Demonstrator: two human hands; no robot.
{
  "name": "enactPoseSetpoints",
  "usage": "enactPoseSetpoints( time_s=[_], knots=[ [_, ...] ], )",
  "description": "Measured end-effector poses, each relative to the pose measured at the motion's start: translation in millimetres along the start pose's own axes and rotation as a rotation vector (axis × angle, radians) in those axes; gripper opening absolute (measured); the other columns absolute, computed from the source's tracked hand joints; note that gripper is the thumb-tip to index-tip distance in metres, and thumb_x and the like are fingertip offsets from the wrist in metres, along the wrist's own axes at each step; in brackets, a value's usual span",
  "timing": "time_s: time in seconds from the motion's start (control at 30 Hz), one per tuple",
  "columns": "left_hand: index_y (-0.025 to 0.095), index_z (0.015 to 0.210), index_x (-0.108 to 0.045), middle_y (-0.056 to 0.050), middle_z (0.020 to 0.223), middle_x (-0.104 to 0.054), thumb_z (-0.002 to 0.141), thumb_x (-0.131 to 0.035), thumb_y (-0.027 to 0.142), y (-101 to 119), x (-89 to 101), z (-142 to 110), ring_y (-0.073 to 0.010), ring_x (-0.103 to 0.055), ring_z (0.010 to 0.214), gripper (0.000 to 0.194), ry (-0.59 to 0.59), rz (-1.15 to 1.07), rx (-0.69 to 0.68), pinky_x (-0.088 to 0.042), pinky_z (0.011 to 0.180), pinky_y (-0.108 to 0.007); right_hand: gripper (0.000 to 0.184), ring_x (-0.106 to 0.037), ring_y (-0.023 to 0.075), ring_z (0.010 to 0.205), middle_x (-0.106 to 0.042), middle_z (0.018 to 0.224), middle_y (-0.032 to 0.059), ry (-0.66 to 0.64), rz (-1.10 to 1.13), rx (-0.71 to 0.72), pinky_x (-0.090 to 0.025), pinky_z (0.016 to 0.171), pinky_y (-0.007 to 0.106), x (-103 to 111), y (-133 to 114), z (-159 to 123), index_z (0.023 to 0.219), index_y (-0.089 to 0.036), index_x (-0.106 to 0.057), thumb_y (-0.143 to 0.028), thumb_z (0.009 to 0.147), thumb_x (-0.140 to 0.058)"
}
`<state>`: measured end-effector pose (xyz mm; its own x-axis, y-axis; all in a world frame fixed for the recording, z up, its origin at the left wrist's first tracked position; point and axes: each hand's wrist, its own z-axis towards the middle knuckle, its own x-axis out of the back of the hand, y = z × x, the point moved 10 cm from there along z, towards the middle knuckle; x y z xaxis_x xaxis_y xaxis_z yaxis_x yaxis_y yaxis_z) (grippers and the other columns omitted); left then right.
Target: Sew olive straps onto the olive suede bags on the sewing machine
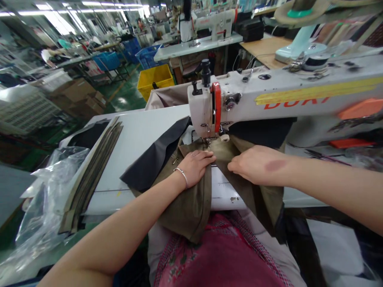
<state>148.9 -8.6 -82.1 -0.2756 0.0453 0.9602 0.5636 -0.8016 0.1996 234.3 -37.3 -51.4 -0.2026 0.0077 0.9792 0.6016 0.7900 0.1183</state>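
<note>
An olive-brown garment piece (187,211) with dark lining (149,165) lies across the sewing machine bed and hangs over its front edge. My left hand (194,165), a thin bracelet at its wrist, presses flat on the cloth with fingers stretched toward the needle area (208,141). To the right, my right hand (251,163) is closed, its curled fingers pinching the edge of the other olive flap (254,195). Between the two flaps a wedge of white machine bed (224,189) shows. The white sewing machine (245,95) stands over the cloth; its presser foot is partly hidden.
Folded olive strips (92,175) lie at the left of the table beside clear plastic wrap (48,199). Scissors (326,156) and an orange item (351,142) sit under the machine arm. Beyond stand a yellow bin (155,79), cardboard boxes (77,97) and another sewing machine (214,28).
</note>
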Motion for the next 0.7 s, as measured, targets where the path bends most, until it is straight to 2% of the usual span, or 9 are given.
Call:
enactPoseSetpoints(
  time_s=[0.1,0.2,0.27,0.33,0.4,0.5,0.57,0.63,0.7],
  knots=[
    [0.022,0.133,-0.053,-0.005,0.140,-0.052,0.088,-0.045,0.011,0,-1.5,0,-0.0226,-0.047,0.128,0.047,-0.003,0.004,0.015,-0.039,0.107,-0.045,0.019,-0.061,0.0212,0.091,-0.067,0.090,0.0038,0.105,0.014,0.160,-0.044,0.087,0.040,0,-14,-14,0.089,-0.021,-0.064,-0.015,0.090,-0.047],
    [0.022,0.133,-0.053,-0.004,0.140,-0.052,0.087,-0.047,0.011,0,-1.8,0,-0.0236,-0.047,0.127,0.048,-0.013,0.005,0.020,-0.039,0.106,-0.045,0.022,-0.052,0.0275,0.115,-0.067,0.096,0.0067,0.217,0.015,0.096,-0.017,0.111,0.059,7,-7,-19,0.088,-0.022,-0.066,-0.029,0.093,-0.046],
    [0.022,0.132,-0.054,-0.004,0.140,-0.052,0.086,-0.048,0.011,0,-2.0,1,-0.0242,-0.047,0.126,0.048,-0.018,0.007,0.023,-0.039,0.105,-0.045,0.024,-0.040,0.0355,0.128,-0.062,0.117,0.0131,0.308,-0.007,-0.122,-0.016,0.109,0.065,18,14,-19,0.094,-0.019,-0.066,-0.038,0.088,-0.053],
    [0.023,0.132,-0.054,-0.004,0.139,-0.053,0.087,-0.048,0.011,-1,-1.5,1,-0.0241,-0.047,0.124,0.047,-0.009,0.004,0.032,-0.040,0.104,-0.045,0.032,-0.029,0.0420,0.134,-0.046,0.139,0.0175,0.370,-0.009,-0.373,-0.028,0.102,0.066,26,38,-22,0.104,-0.017,-0.065,-0.041,0.084,-0.058],
    [0.024,0.131,-0.055,-0.003,0.138,-0.054,0.088,-0.047,0.012,-2,-1.0,1,-0.0233,-0.048,0.123,0.046,0.005,-0.002,0.040,-0.040,0.104,-0.045,0.040,-0.031,0.0428,0.133,-0.037,0.145,0.0173,0.384,0.057,-0.556,-0.038,0.095,0.061,25,57,-28,0.115,-0.020,-0.062,-0.043,0.083,-0.058],
    [0.024,0.130,-0.055,-0.003,0.137,-0.054,0.088,-0.046,0.012,-2,-0.8,0,-0.0227,-0.048,0.121,0.045,0.019,-0.005,0.042,-0.041,0.104,-0.044,0.066,-0.042,0.0393,0.126,-0.043,0.138,0.0180,0.474,0.212,-0.773,-0.041,0.097,0.055,16,83,-59,0.135,-0.021,-0.047,-0.053,0.080,-0.060],
    [0.023,0.130,-0.055,-0.003,0.137,-0.055,0.087,-0.047,0.011,0,0.0,1,-0.0233,-0.048,0.121,0.045,0.029,0.010,0.042,-0.041,0.103,-0.044,0.089,-0.046,0.0409,0.122,-0.044,0.134,0.0213,0.535,0.317,-0.987,-0.042,0.097,0.055,-1,103,-98,0.144,-0.016,-0.036,-0.064,0.074,-0.063],
    [0.022,0.127,-0.056,-0.004,0.135,-0.056,0.087,-0.048,0.012,3,0.2,3,-0.0243,-0.049,0.119,0.043,0.032,0.039,0.048,-0.042,0.102,-0.045,0.105,-0.053,0.0440,0.114,-0.051,0.127,0.0235,0.495,0.455,-1.192,-0.043,0.092,0.059,-31,117,-132,0.147,-0.014,-0.029,-0.074,0.067,-0.063],
    [0.019,0.123,-0.058,-0.006,0.133,-0.057,0.086,-0.049,0.013,8,-0.7,6,-0.0250,-0.050,0.120,0.038,0.029,0.070,0.052,-0.042,0.102,-0.045,0.108,-0.060,0.0424,0.101,-0.060,0.114,0.0206,0.463,0.631,-1.256,-0.046,0.086,0.061,-58,119,-143,0.148,-0.016,-0.028,-0.076,0.065,-0.064]
  ],
)
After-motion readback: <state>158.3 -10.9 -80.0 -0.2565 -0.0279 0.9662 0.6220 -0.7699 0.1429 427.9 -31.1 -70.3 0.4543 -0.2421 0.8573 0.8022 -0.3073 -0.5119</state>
